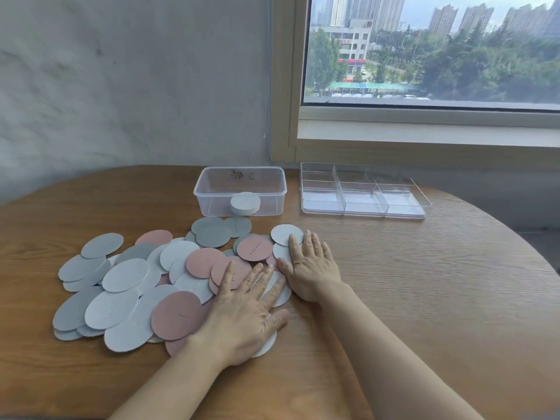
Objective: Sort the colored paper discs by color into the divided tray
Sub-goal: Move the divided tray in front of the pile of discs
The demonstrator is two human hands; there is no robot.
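Your paper discs (127, 277) lie flat in a loose, overlapping heap on the tabletop (424, 283), left of ctr, w/ pink, grey and white mixed. The heap's long axis runs from near-left to far-right and ends just in front of a clear plastic tub (212, 192). A pink disc w/ print (254, 248) sits on top near that far end, and grey discs (209, 233) lie just before the tub.

Your left hand (242, 313) is palm down on the heap's near-right edge. Its fingers (227, 277) are straight and fanned apart, pointing away and a bit right, pressing on pink and white discs. Your right hand (312, 268) lies palm down just beside it, fingers (313, 244) straight and slightly apart, pointing away. One fingertip rests on a white disc (283, 233).

The divided tray (422, 204), clear plastic, stands right of the tub below the window (424, 56), well apart from the heap, w/ its long axis L-R. A stack of white discs (245, 203) sits in the tub against its near wall.
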